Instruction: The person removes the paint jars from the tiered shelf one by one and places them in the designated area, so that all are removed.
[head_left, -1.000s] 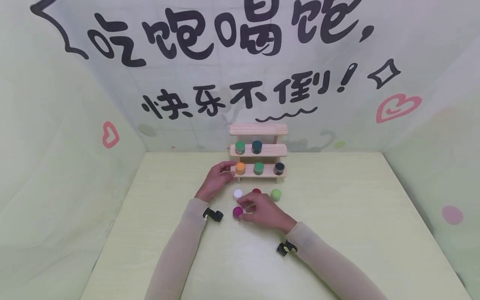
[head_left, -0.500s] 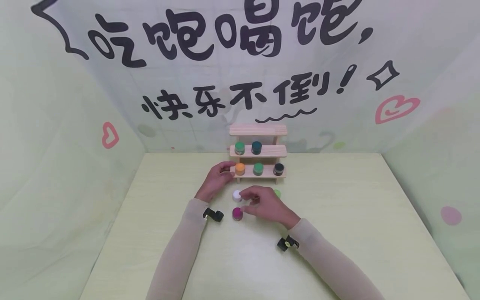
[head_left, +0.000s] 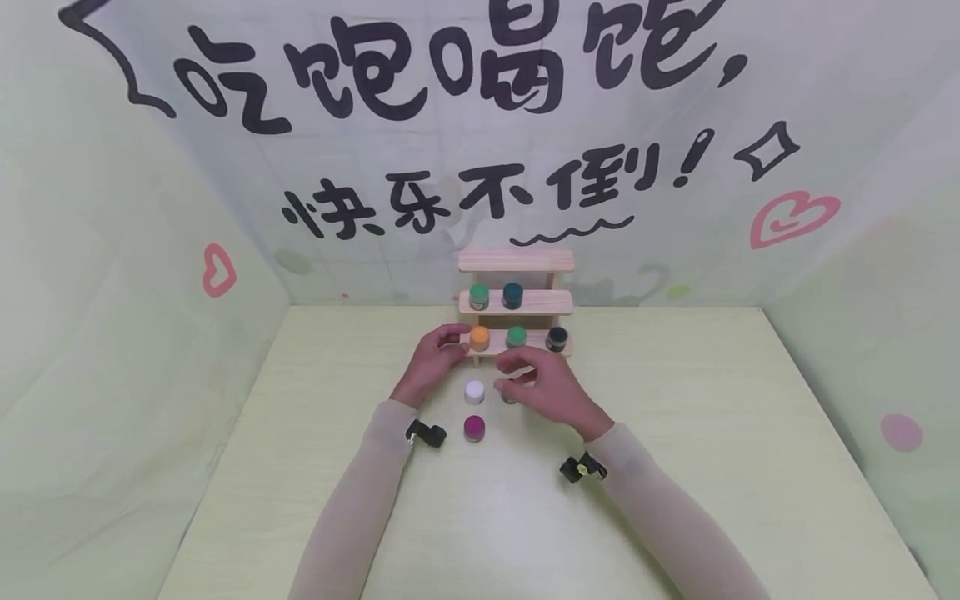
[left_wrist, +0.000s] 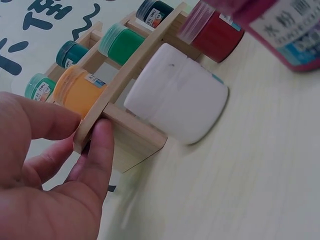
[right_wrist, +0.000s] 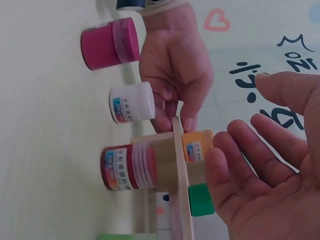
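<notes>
My left hand (head_left: pixel 433 358) pinches the left end of the bottom board of a small wooden three-step display rack (head_left: pixel 517 260), thumb and fingers on either side of the wood (left_wrist: pixel 95 120). My right hand (head_left: pixel 546 387) hovers in front of the rack with fingers spread and nothing between them. In the head view it covers most of a red paint jar (right_wrist: pixel 127 167) and hides a light green one (right_wrist: pixel 127 236). A white jar (head_left: pixel 474 392) and a magenta jar (head_left: pixel 474 428) stand on the table to its left.
On the bottom step sit an orange jar (head_left: pixel 479 338), a green jar (head_left: pixel 516 337) and a black jar (head_left: pixel 557 338). The middle step carries another green jar (head_left: pixel 478 296) and a dark teal jar (head_left: pixel 512 295). A printed cloth backdrop (head_left: pixel 420 275) rises behind the table.
My right hand has left the magenta jar and moved forward and to the right, over the red jar toward the rack. My left hand keeps its place on the rack.
</notes>
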